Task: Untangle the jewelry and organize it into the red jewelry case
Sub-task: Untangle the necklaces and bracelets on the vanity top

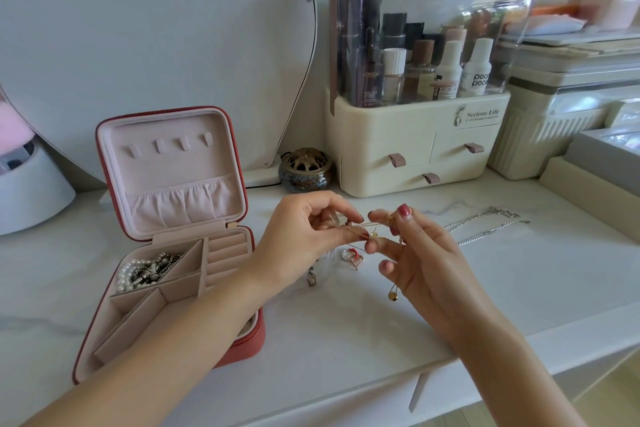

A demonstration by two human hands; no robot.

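The red jewelry case (247, 345) lies open at the left, its pink lid upright. A pearl strand and dark metal pieces (145, 272) fill its far-left compartment. Above the marble tabletop, my left hand (301, 236) and my right hand (422, 253) pinch a thin gold chain (363, 225) stretched between their fingertips. A small gold disc pendant (392, 296) dangles from it under my right hand. Rings with a red piece (353, 257) and a small pendant (311, 278) lie on the table beneath my hands. Silver chains (485, 225) lie to the right.
A cream cosmetics organizer (415, 149) with drawers and a clear dome stands behind my hands. A small bronze-lidded pot (306, 170) sits left of it. A round mirror (156, 28) leans at the back. Cream boxes (571, 135) crowd the right side. The table's front edge runs below my forearms.
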